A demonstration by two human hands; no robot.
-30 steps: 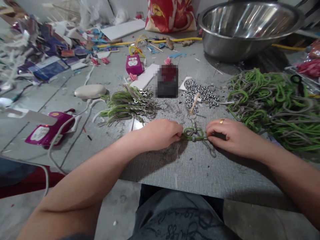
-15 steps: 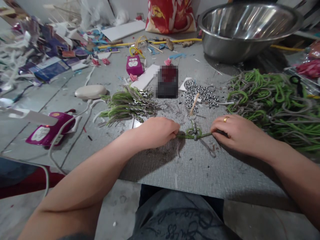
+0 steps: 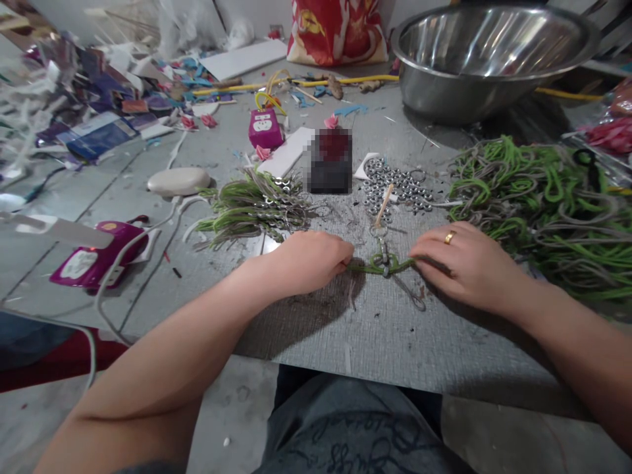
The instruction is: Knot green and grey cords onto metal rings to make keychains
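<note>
A green cord (image 3: pixel 378 264) lies looped around a small metal chain (image 3: pixel 386 251) in front of me. My left hand (image 3: pixel 318 262) pinches the cord's left end; its fingertips are partly hidden. On the other side my right hand (image 3: pixel 457 263), with a gold ring, pinches the right end. Between the hands the cord runs fairly straight, with a knot-like loop at the chain. A grey cord loop (image 3: pixel 411 295) trails below it toward the table's front. Just above the chain, a wooden stick (image 3: pixel 384 205) stands in a metal ring (image 3: pixel 379 231).
Finished-looking corded chains (image 3: pixel 251 204) lie in a bundle at left. A pile of metal chain links (image 3: pixel 397 184) sits beyond the stick. Loose green and grey cords (image 3: pixel 533 204) heap at right. Behind are a steel bowl (image 3: pixel 459 99), a red bag (image 3: pixel 338 33) and a purple box (image 3: pixel 265 128).
My right hand has shifted slightly left, closer to the chain, still pinching the cord. My left hand has barely moved.
</note>
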